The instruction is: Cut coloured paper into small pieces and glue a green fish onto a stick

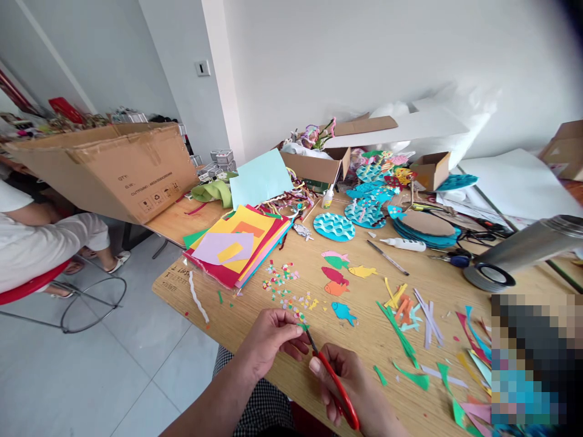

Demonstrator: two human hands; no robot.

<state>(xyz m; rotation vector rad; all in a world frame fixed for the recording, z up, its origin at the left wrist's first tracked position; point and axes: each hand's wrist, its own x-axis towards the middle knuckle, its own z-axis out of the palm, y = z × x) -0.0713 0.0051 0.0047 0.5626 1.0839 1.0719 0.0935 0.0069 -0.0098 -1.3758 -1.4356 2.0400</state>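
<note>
My left hand [277, 341] pinches a small piece of green paper [302, 326] above the front edge of the table [364, 340]. In my right hand [348, 379] is a pair of scissors [336, 385] with red handles, its dark blades pointing at the green piece. Just beyond my hands lie small paper bits [282, 279] in several colours. Paper fish lie behind them: a blue one [344, 312], an orange one [336, 287], a yellow one [363, 271], and others in green, pink and red. Cut paper strips [403, 334] are scattered to the right.
Coloured sheets [228, 243] are stacked at the left. Round blue wavy pieces [334, 226], a glue bottle [405, 244] and a pen [387, 257] lie farther back. A metal flask [532, 252] lies at the right. A seated person [50, 243] is beside a large cardboard box [109, 176].
</note>
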